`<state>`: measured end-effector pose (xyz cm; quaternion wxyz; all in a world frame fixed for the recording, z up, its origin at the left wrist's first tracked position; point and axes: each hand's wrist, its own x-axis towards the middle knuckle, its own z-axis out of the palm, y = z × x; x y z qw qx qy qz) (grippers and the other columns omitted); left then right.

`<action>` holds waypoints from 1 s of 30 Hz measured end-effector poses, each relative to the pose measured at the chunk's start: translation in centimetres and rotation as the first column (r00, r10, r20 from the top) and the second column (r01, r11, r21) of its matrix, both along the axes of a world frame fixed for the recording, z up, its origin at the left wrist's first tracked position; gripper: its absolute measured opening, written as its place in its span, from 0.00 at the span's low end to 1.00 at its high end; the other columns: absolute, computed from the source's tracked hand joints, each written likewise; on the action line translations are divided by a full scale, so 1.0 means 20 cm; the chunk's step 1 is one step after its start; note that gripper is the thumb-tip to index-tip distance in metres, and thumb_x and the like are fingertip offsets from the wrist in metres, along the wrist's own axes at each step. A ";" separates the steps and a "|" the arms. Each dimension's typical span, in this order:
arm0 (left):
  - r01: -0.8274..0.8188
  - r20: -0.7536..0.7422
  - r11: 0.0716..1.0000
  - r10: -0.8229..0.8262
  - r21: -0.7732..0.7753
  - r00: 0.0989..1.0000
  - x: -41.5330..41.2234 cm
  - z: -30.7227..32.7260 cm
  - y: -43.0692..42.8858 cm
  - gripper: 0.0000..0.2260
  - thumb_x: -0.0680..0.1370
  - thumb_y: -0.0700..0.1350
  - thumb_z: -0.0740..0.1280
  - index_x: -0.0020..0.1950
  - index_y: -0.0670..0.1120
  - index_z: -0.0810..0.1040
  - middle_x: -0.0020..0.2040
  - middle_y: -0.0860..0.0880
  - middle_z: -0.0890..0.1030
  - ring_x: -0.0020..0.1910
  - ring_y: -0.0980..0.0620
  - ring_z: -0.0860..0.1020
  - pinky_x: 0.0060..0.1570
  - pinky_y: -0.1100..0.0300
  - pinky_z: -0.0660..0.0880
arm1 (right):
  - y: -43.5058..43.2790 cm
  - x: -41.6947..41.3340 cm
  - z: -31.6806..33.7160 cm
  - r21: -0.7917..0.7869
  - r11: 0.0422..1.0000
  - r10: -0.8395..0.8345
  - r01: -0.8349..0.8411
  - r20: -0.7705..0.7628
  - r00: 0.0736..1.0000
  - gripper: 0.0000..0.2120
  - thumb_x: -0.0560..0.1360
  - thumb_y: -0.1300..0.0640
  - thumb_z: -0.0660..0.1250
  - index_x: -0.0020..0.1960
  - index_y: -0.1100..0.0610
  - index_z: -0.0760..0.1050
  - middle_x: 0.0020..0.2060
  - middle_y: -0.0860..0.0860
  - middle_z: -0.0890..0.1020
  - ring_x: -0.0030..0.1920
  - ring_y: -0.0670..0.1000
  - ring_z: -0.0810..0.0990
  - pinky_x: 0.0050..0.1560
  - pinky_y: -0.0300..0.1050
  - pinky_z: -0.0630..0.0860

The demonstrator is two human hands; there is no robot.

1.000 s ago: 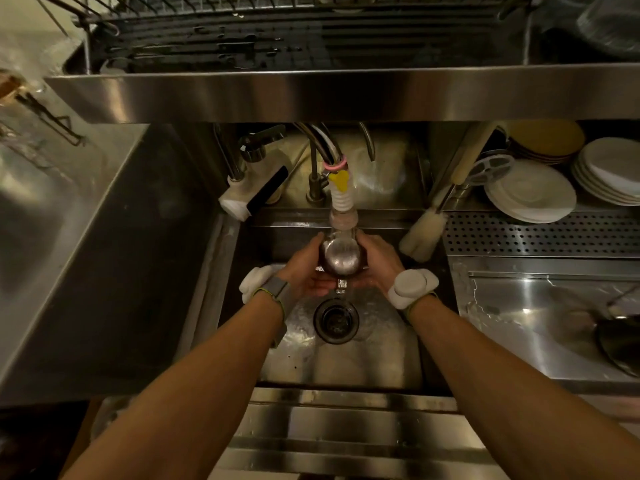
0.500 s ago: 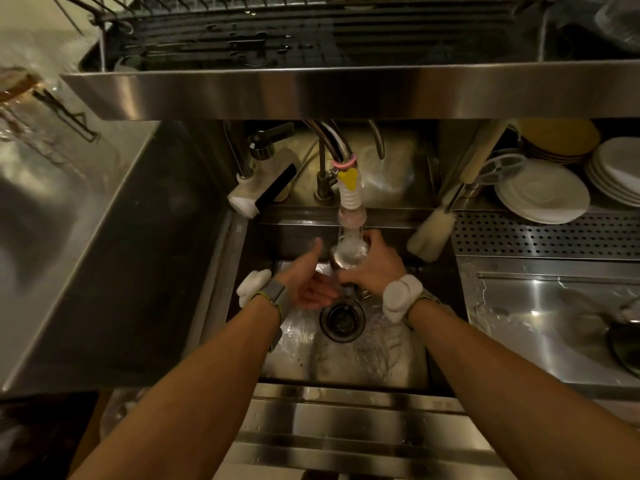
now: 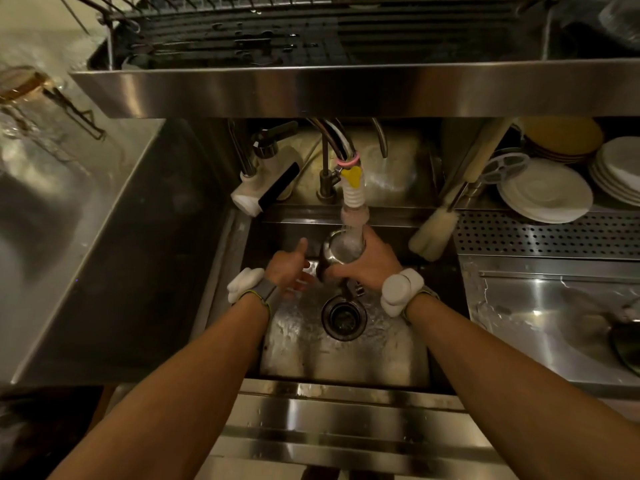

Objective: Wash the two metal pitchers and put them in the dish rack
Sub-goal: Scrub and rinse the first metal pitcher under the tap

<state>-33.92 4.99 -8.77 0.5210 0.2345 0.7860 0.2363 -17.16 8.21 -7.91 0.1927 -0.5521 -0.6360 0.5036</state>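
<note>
The rack [image 3: 311,32] spans the frame at 12 o'clock, above the sink [image 3: 346,362] at the centre, with plates [image 3: 545,194] stacked out at 2 o'clock. I have my right hand [image 3: 372,268] wrapped round a pitcher [image 3: 341,252], which sits mouth-up over the sink just above the centre of the frame, right under the tap [image 3: 352,192] with water running into it. My left hand [image 3: 287,271] is at the pitcher's 9 o'clock, fingers loose, thumb raised and holding nothing; I cannot tell whether its fingertips touch the metal. The drain [image 3: 343,317] lies at the pitcher's 6 o'clock. I read this as the rinse of one pitcher; I cannot pick out the second. Next I'd tip the water out over the drain, then lift the pitcher clear of the tap and up to the rack at 12 o'clock, keeping a firm hold since the metal looks wet and slippery
</note>
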 end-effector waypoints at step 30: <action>-0.068 0.419 0.989 0.007 0.131 0.908 0.10 0.05 0.03 0.25 0.73 0.66 0.61 0.61 0.50 0.77 0.51 0.46 0.82 0.46 0.46 0.81 0.48 0.49 0.78 | 0.07 0.02 0.00 -0.468 0.842 -0.425 0.267 -0.272 0.863 0.26 0.69 0.39 0.67 0.56 0.58 0.77 0.49 0.60 0.83 0.45 0.61 0.84 0.33 0.51 0.80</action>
